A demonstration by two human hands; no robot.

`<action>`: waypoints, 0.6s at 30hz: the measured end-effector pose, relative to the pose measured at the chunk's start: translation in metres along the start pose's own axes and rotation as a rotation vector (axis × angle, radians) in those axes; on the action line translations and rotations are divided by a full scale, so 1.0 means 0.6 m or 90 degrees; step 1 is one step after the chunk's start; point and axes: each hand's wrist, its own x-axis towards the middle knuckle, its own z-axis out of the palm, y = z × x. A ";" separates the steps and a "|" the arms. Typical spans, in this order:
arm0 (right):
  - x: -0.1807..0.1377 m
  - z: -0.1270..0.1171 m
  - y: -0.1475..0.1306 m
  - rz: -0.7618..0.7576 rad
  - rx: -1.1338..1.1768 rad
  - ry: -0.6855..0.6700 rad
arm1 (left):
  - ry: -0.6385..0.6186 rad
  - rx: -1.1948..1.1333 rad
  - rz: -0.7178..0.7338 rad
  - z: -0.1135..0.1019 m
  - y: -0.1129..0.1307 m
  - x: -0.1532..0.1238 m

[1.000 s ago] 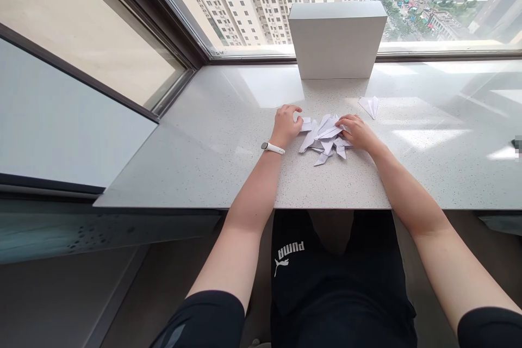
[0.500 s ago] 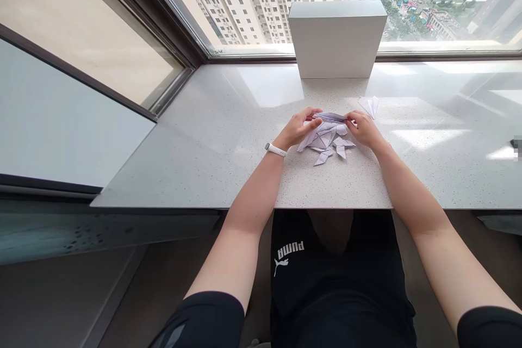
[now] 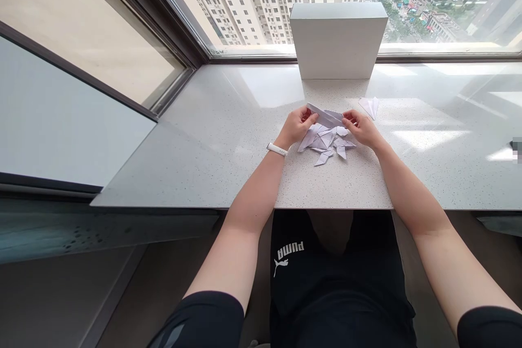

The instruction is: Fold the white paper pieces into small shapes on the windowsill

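A folded white paper piece [image 3: 328,116] is held just above a heap of several folded paper pieces [image 3: 326,144] on the pale speckled counter [image 3: 228,136]. My left hand [image 3: 296,125], with a white band on its wrist, pinches the piece's left end. My right hand [image 3: 359,126] pinches its right end. Both hands hover over the far side of the heap.
A white box [image 3: 337,39] stands upright at the back against the window. One folded paper plane [image 3: 369,105] lies apart, right of the hands. The counter's front edge runs just above my lap. A window frame [image 3: 122,103] borders the left side.
Both hands rose from the heap, lifting one folded paper piece between them. The piece has turned so its flat face shows more.
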 end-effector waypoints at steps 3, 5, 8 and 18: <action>0.000 0.001 0.001 -0.006 0.046 -0.007 | 0.015 -0.060 -0.026 0.002 -0.006 0.002; 0.003 0.003 0.003 -0.003 0.065 -0.002 | 0.014 -0.085 -0.034 0.002 -0.007 0.002; 0.008 0.006 0.009 0.010 0.099 0.015 | 0.001 -0.108 -0.035 0.000 -0.006 0.003; 0.013 -0.004 0.011 0.049 0.181 0.096 | 0.079 -0.094 -0.068 -0.015 -0.002 0.009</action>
